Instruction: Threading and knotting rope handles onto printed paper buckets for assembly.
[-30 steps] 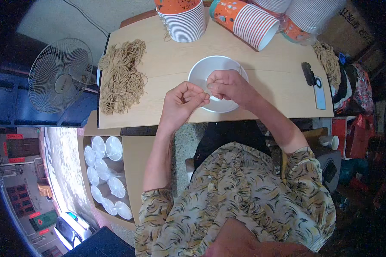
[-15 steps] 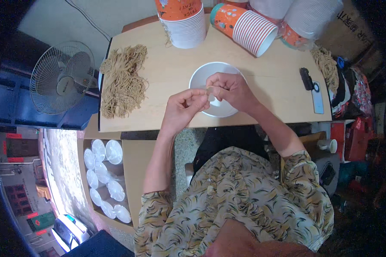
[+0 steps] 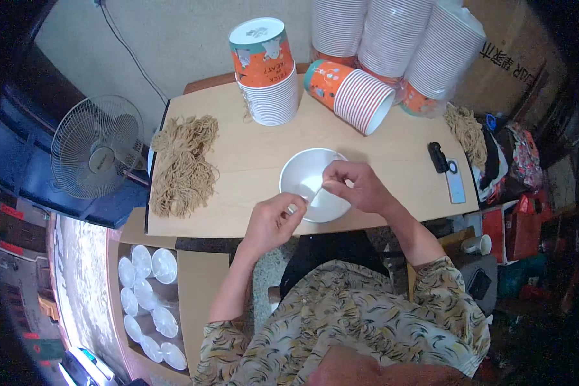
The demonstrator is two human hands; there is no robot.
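Note:
Over the near part of the table, both hands are held above a white bucket-shaped paper tub (image 3: 296, 172) that stands mouth up. My left hand (image 3: 271, 222) is at the tub's near left rim, its thumb and forefinger curled close together. My right hand (image 3: 361, 188) pinches over the tub's right side. A thin pale strip (image 3: 316, 195) runs from the right fingertips toward the left ones; its material is too small to make out. Whether the left fingers grip its end cannot be told clearly.
Tan cord bundles (image 3: 185, 167) lie at left. Nested orange-and-white tubs (image 3: 269, 96) stand at the back beside a tipped stack (image 3: 350, 93). Wrapped stacks (image 3: 392, 38) rise behind. A phone-like device (image 3: 455, 182) lies right. A box of plastic-wrapped stacks (image 3: 202, 283) and a fan (image 3: 100, 148) are left.
My hands have drawn apart from their fingertip-to-fingertip pinch, and a thin pale strip now shows between them. The view has tilted up, showing more of the back wall and stacks.

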